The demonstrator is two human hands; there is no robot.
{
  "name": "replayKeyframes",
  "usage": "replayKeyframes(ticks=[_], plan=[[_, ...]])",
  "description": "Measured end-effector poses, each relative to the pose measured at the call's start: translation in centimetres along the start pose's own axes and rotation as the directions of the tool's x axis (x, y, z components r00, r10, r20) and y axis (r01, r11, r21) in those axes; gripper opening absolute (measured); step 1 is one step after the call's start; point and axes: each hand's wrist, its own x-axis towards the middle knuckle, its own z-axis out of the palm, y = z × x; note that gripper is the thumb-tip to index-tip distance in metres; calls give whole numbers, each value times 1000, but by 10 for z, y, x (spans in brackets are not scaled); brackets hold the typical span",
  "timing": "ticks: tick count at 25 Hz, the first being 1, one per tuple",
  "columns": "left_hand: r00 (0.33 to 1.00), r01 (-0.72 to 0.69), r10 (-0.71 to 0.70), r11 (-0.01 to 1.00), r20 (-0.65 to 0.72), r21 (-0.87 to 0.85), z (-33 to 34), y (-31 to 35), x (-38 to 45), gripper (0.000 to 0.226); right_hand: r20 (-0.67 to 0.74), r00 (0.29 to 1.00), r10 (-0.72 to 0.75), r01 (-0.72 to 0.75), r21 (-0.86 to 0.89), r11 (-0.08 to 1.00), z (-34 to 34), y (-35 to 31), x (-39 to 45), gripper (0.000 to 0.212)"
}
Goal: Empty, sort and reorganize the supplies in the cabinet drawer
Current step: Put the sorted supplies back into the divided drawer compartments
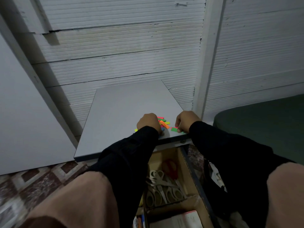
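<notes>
Several small neon sticky flags point(164, 123) in orange, green, pink and yellow lie scattered on the grey cabinet top point(125, 111), near its front edge. My left hand point(148, 122) rests curled over the left part of the pile, fingers hidden underneath. My right hand point(185, 120) sits to the right, its fingertips pinching a red-and-green flag point(174, 129). Below the top, the open drawer point(185, 165) holds cardboard compartments with several scissors point(162, 185), beige-handled and one red-handled.
A white paper pad point(189, 218) and pens point(139, 222) lie in the drawer's nearer compartments. A ribbed white wall stands behind the cabinet, a white panel point(21, 112) leans at left, a dark green seat point(263, 125) is at right. Patterned floor lies below left.
</notes>
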Motion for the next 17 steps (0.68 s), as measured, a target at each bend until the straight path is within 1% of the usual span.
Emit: replayKeyframes(ticks=[3,6,8,9,10,11,14,16,17], plan=[[998,-48,50,996,-23,69,-1,5,-1,31,-25,999,30,-28,53,998,5,1,6,27],[985,-140,154,975,-72,171,-1,6,-6,24,-52,999,16,-11,104,995,4,4,4,19],[978,-172,191,965,-83,196,-4,5,-8,23,-144,989,-25,43,123,991,0,9,0,14],[980,-167,183,969,-74,183,-7,2,-8,24,-195,980,-46,71,121,990,-1,11,-2,17],[986,-149,159,977,-58,151,-10,-2,-7,27,-224,972,-68,95,111,989,-2,12,-5,19],[991,-124,128,988,-37,96,-14,-7,-6,31,-222,971,-88,112,96,989,-1,13,-8,19],[997,-75,76,996,28,-46,-18,-21,-8,34,-180,978,-102,118,77,990,0,12,-14,18],[997,-65,72,985,36,-161,-21,-31,-20,28,-188,979,-79,108,149,983,-7,4,-23,15],[997,-64,74,972,36,-225,-22,-36,-28,24,-184,981,-55,96,223,970,-11,0,-29,12]])
